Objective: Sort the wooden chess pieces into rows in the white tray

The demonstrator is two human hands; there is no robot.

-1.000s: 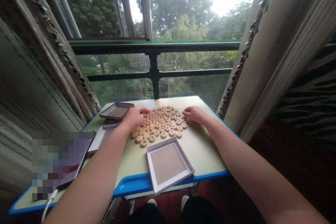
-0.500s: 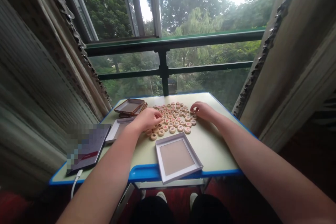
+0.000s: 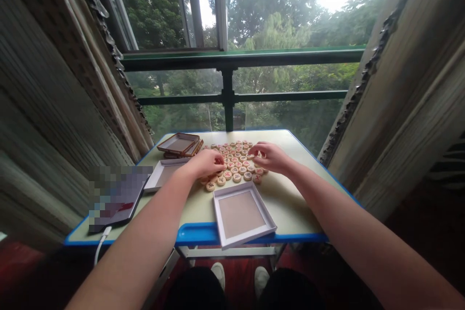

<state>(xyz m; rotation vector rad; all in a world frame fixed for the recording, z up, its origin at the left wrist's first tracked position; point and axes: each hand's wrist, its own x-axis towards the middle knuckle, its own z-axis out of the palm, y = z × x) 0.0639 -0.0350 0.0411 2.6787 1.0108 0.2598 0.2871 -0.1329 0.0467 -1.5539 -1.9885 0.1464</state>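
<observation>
Many round wooden Chinese chess pieces (image 3: 237, 178) with red or dark characters lie face up in a close cluster on the table. My left hand (image 3: 208, 162) rests at the cluster's left side, its fingers curled down onto the pieces; whatever may be between the fingertips is hidden. Over the right side, my right hand (image 3: 269, 156) has bent fingers and a gap between thumb and forefinger, with the tips at the pieces. Nearer to me lies a shallow white-rimmed box tray (image 3: 244, 215), open side up, jutting past the front edge.
A second white tray (image 3: 156, 178) lies left of my left forearm, in front of stacked brown-edged trays (image 3: 178, 143). A dark tablet-like device (image 3: 125, 203) with a white cable (image 3: 101, 242) occupies the table's (image 3: 301, 208) left front. Curtains flank the window railing (image 3: 227, 97).
My right hand has moved left from the cluster's right edge to over its pieces. My left hand stays nearly in place. The view has shifted slightly.
</observation>
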